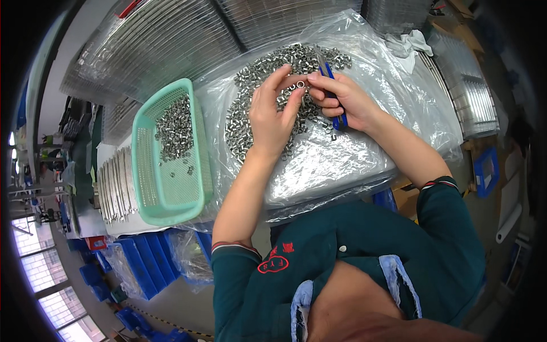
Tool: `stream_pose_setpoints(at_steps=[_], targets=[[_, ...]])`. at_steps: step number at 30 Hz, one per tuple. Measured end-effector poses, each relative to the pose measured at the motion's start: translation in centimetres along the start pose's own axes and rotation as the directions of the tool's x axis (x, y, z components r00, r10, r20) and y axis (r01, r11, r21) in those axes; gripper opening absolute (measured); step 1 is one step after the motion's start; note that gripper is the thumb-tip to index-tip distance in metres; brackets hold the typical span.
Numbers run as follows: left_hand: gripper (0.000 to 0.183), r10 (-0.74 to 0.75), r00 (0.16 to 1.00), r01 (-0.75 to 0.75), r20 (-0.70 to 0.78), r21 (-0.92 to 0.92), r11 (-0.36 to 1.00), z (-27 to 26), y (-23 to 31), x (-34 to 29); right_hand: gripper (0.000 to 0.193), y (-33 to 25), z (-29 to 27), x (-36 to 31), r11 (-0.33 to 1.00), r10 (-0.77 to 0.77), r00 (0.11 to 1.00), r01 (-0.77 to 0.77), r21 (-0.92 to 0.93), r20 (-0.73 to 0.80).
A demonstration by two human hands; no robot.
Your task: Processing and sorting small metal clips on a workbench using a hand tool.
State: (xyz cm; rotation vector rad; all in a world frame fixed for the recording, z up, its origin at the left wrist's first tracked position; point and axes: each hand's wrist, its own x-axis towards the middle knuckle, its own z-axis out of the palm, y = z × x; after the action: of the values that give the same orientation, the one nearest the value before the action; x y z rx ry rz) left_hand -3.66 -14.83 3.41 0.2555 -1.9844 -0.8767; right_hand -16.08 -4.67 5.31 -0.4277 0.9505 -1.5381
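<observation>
My left hand [269,114] is over a heap of small shiny metal rings [242,128]. Between its thumb and forefinger sits one metal ring [300,84], its round opening showing. Close beside it, my right hand [347,100] is closed around blue-handled pliers [325,71], whose narrow metal tips point away from me. The fingertips of both hands nearly meet at the ring. The heap lies on clear plastic sheeting [342,165], and my hands hide part of it.
Left of the heap stands a mint-green plastic basket [202,165] holding many small metal parts. Metal rods [115,185] lie beyond it. Clear ribbed trays [154,48] are stacked at the back, with more [476,97] at the right. Blue bins [145,265] sit below the table.
</observation>
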Motion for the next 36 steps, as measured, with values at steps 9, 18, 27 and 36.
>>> stream_pose_setpoints(at_steps=[9,18,27,36], targets=[[0.050,0.208,0.977,-0.211,0.036,0.207,0.955,-0.1,0.3,0.5,0.026,0.4,0.4,-0.3,0.984,-0.041,0.999,0.039,-0.175,-0.012],[0.028,-0.035,0.993,0.037,-0.115,0.018,0.999,-0.6,0.3,0.5,0.029,0.1,-0.5,0.3,0.985,0.105,0.993,-0.111,0.128,0.059],[0.013,-0.051,0.992,0.058,-0.117,0.052,0.997,-0.9,0.2,1.0,0.032,0.1,-0.3,0.2,0.984,0.126,0.989,-0.135,0.114,0.081],[0.019,0.060,0.998,-0.064,0.029,0.135,0.989,-0.8,0.4,0.8,0.023,0.1,-0.4,0.1,0.986,0.123,0.990,-0.129,0.101,0.072]])
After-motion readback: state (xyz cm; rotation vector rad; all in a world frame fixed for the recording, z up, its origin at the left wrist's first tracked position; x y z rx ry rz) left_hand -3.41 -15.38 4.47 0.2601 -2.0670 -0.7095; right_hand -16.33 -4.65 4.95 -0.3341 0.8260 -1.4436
